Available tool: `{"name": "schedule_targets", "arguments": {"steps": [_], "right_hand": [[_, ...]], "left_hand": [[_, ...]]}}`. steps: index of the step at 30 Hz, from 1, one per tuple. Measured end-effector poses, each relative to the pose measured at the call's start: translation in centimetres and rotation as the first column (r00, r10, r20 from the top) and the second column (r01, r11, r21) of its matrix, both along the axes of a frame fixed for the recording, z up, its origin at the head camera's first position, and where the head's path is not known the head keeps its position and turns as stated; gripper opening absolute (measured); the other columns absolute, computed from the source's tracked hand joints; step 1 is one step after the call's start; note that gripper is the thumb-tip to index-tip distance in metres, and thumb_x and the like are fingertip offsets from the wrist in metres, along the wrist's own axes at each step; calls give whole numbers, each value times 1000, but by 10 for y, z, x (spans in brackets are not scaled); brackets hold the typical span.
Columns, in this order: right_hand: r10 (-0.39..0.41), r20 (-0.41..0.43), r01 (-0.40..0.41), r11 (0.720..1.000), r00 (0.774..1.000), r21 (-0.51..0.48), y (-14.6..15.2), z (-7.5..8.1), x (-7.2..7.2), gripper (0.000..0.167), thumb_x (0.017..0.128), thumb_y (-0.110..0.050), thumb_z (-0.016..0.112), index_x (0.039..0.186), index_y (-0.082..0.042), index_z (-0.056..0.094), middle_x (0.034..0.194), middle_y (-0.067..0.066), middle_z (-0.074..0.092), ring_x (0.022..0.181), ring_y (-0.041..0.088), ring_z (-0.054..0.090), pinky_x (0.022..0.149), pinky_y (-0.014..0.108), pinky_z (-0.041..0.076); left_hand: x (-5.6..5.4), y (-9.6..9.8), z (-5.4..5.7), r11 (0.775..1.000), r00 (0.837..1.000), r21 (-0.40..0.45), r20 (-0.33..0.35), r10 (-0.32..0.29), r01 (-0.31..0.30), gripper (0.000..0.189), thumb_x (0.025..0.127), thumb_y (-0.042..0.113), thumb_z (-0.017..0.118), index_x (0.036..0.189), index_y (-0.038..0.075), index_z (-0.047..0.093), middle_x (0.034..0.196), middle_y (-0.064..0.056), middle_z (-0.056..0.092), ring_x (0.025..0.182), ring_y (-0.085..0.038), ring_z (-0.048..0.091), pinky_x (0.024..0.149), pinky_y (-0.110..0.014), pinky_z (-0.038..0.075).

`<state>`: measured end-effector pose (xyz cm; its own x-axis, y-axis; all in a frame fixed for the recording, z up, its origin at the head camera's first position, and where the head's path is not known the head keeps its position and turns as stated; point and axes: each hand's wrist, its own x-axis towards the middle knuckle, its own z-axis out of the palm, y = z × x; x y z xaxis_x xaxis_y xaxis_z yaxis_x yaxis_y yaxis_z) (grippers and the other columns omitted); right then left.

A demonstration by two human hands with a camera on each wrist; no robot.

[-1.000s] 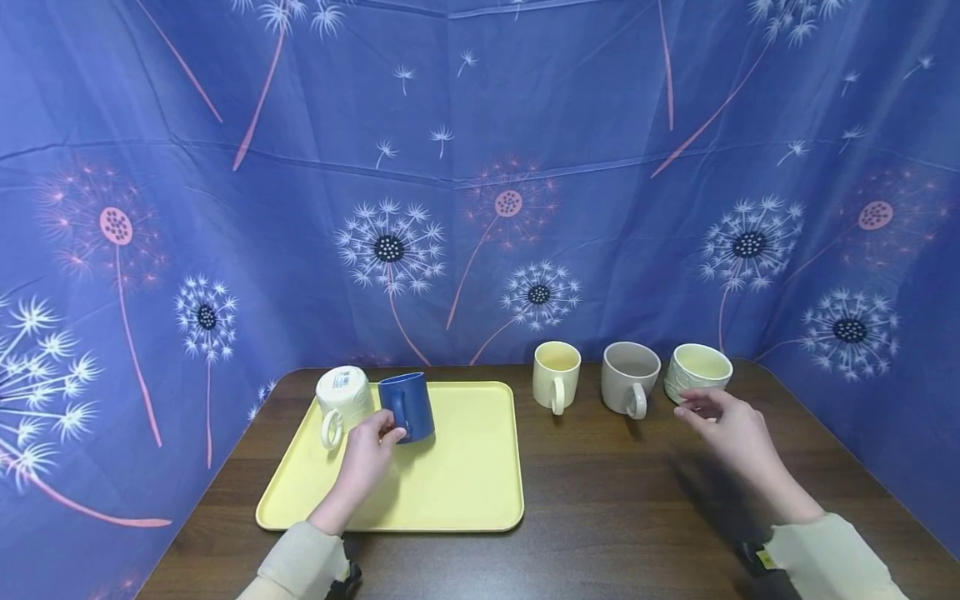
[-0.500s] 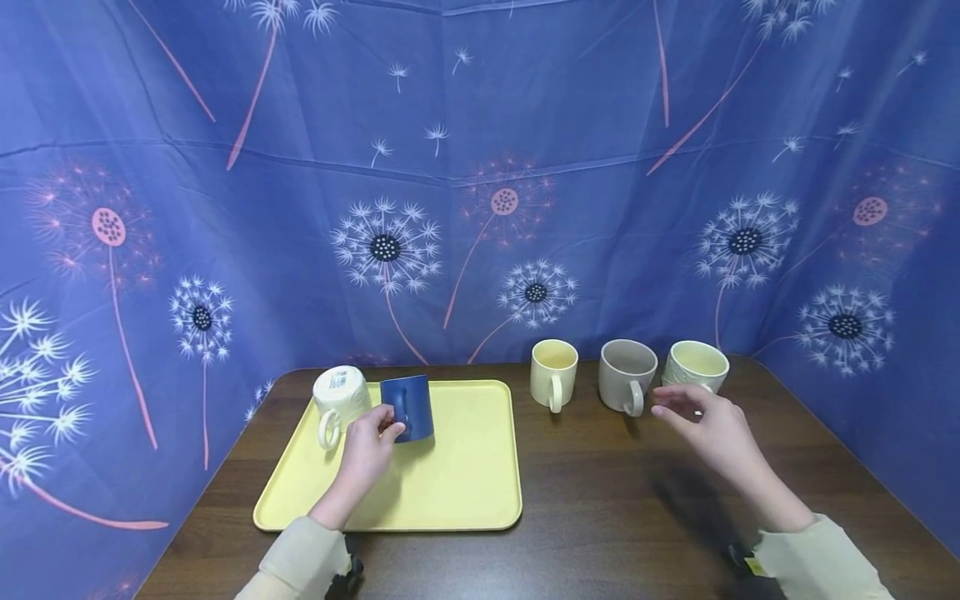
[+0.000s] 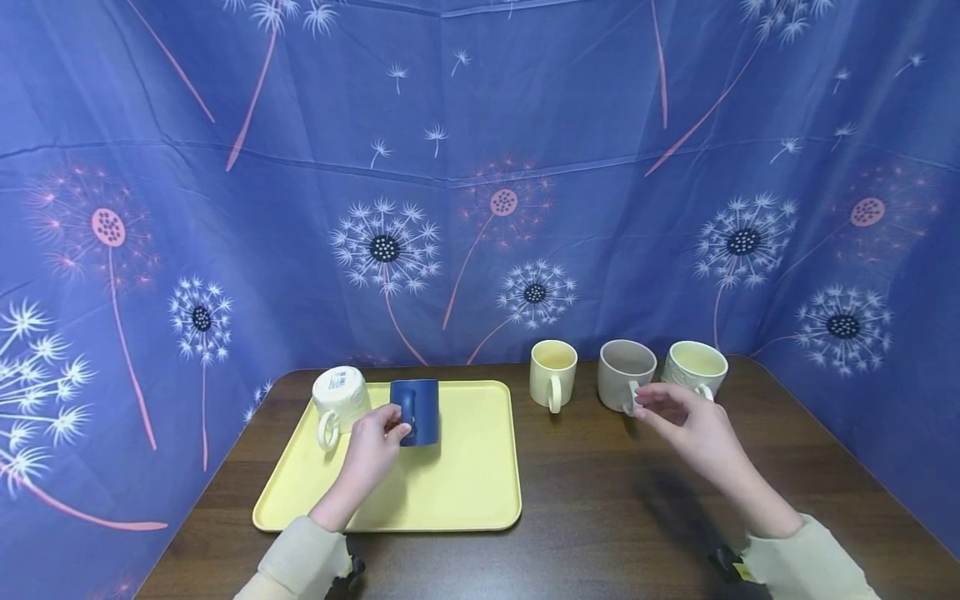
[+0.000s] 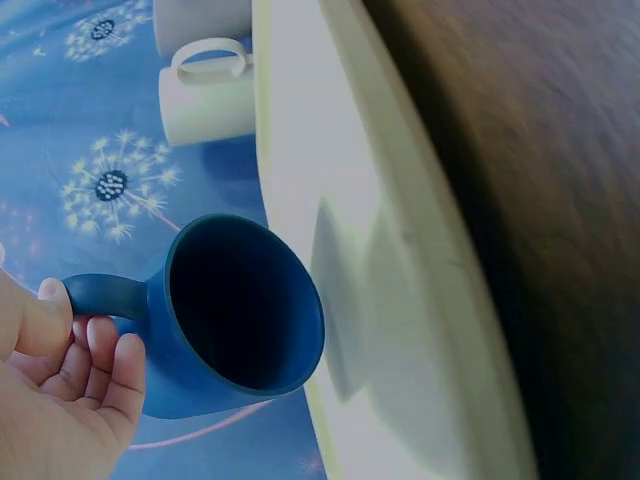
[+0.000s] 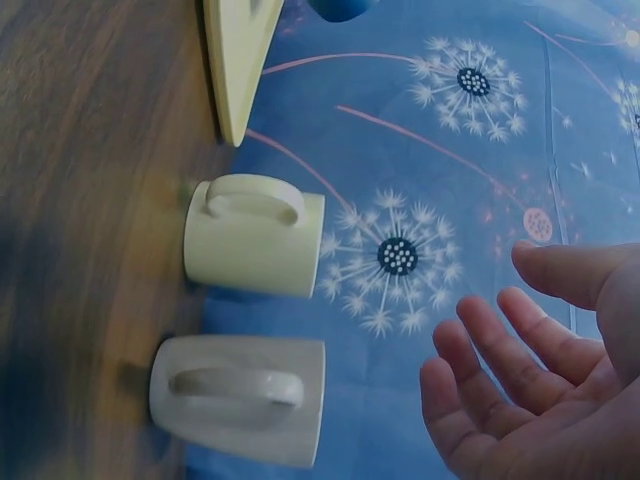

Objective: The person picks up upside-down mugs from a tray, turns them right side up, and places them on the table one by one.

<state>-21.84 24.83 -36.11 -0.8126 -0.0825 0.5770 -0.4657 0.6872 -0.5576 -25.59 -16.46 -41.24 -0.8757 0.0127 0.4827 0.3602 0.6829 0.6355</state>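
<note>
My left hand [image 3: 375, 442] grips the handle of a dark blue mug [image 3: 422, 414] above the yellow tray [image 3: 472, 500]. In the left wrist view, the mouth of this mug [image 4: 250, 305] tilts down toward the tray, and a gap shows between them. Left of it, an upside-down cream mug [image 3: 343, 398] rests on the tray. My right hand [image 3: 693, 425] hovers in front of the grey mug [image 3: 619, 379], fingers spread and holding nothing. The right wrist view shows the fingers [image 5: 520, 350] apart from the grey mug [image 5: 240, 440].
A pale yellow mug [image 3: 551, 383] stands upright left of the grey mug. To the grey mug's right is a cream embossed mug [image 3: 678, 373], partly covered by my right hand. The brown wooden table [image 3: 585, 517] ends at a blue dandelion-print curtain [image 3: 615, 225].
The blue mug has turned over in my left hand, its mouth going from visible at the top to facing down. My right hand has moved left, from the embossed mug toward the grey one.
</note>
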Motion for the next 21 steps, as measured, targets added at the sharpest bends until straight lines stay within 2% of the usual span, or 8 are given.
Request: {"name": "schedule_targets", "arguments": {"steps": [12, 21], "right_hand": [[32, -23, -33, 999, 999, -5, -17, 7, 5, 25, 76, -3, 76, 100, -4, 67, 89, 8, 70, 75, -5, 58, 64, 16, 49], [91, -44, -93, 995, 995, -34, -32, 14, 11, 29, 76, -3, 76, 104, -7, 68, 87, 1, 68, 76, -1, 57, 66, 12, 47]], "left_hand": [[14, 11, 20, 999, 999, -8, 7, -53, 53, 9, 79, -3, 70, 80, 2, 62, 76, -6, 64, 72, -15, 59, 67, -32, 50], [23, 20, 33, 995, 995, 7, 30, -100, 100, 7, 81, -2, 68, 81, 3, 63, 76, -4, 64, 72, -12, 57, 67, -31, 50]]}}
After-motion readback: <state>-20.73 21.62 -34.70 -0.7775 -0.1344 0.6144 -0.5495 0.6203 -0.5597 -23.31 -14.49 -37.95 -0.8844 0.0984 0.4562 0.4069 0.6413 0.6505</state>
